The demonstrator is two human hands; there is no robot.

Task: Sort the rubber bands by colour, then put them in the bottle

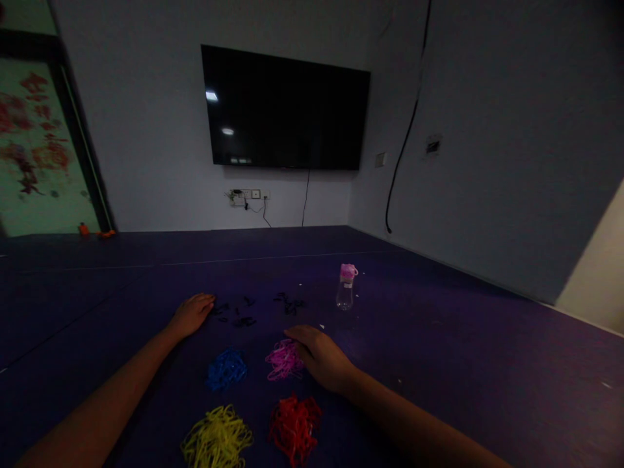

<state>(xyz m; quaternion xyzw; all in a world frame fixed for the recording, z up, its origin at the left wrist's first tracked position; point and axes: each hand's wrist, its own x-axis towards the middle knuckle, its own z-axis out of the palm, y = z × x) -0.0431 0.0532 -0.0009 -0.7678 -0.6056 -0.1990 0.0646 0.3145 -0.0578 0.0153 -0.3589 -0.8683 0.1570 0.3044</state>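
My left hand (192, 314) lies on the purple floor mat with its fingers stretched forward, holding nothing I can see. Its fingertips are beside scattered small black bands (244, 321). At the edge of a pile of pink rubber bands (283, 359), my right hand (322, 355) rests low, index finger extended and thumb apart from it; its other fingers are partly hidden. A second group of black bands (291, 304) lies just beyond it. Nearer to me are heaps of blue bands (226, 369), yellow bands (218, 439) and red bands (295, 429).
A clear bottle with a pink cap (344, 292) stands upright beyond my right hand. Small white scraps dot the mat (439, 338). A television (287, 114) hangs on the far wall above sockets (251, 194), and a black cable (403, 149) hangs at the right.
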